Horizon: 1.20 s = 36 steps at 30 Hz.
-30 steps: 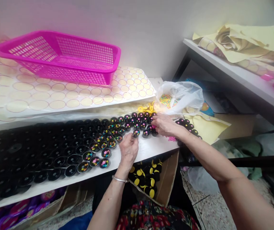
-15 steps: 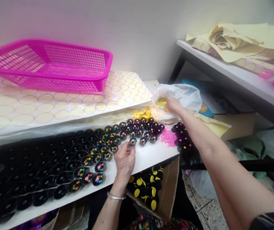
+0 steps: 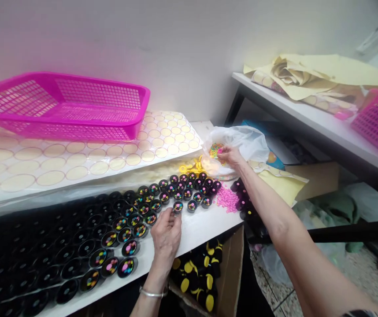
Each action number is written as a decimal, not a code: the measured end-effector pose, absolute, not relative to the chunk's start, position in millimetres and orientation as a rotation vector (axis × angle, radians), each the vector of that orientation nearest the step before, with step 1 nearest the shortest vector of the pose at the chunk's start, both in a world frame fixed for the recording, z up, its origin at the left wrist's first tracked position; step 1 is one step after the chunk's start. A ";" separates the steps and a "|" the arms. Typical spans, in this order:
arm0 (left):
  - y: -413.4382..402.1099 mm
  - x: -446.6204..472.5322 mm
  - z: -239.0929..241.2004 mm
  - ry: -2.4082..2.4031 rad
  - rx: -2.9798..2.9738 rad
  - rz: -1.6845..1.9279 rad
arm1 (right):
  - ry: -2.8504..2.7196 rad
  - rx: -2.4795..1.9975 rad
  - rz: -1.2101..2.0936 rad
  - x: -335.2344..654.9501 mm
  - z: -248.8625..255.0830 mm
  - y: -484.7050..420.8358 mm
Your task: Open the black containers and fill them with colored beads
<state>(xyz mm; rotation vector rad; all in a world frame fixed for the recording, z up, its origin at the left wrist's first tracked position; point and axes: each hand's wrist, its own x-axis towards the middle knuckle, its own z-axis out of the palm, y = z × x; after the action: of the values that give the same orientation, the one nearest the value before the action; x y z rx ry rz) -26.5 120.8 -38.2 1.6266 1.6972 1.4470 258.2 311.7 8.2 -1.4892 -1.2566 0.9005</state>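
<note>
Meanwhile, right hand [image 3: 230,155] pinches at bag [image 3: 246,141] mouth, shelf [image 3: 205,226] edge.

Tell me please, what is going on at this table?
A person sits at a white table covered with small black cups, some holding coloured beads. The left hand touches one cup at the row's front. The right hand reaches into a plastic bag of beads, pinching a pink bead.

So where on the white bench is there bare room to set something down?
One bare strip of white bench runs along the front edge, between the left hand, the row of filled black cups and the pink bead pile. Left of the hand, black cups crowd it; behind lie sticker sheets.
</note>
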 end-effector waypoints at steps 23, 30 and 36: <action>121.6 -26.8 -39.5 1.679 1.631 1.452 | -1.750 -1.971 0.387 243.5 29.7 295.0; 120.6 -27.0 -42.2 1.667 1.608 1.442 | -1.723 -1.873 0.517 234.2 19.5 316.4; 120.8 -25.8 -39.5 1.672 1.600 1.438 | -1.597 -1.653 0.720 248.9 29.9 293.0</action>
<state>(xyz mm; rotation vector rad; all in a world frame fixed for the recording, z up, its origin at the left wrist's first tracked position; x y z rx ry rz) -25.8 120.8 -39.5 1.6001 1.6717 1.4376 248.9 293.0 29.9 -1.6528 -1.5971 0.7203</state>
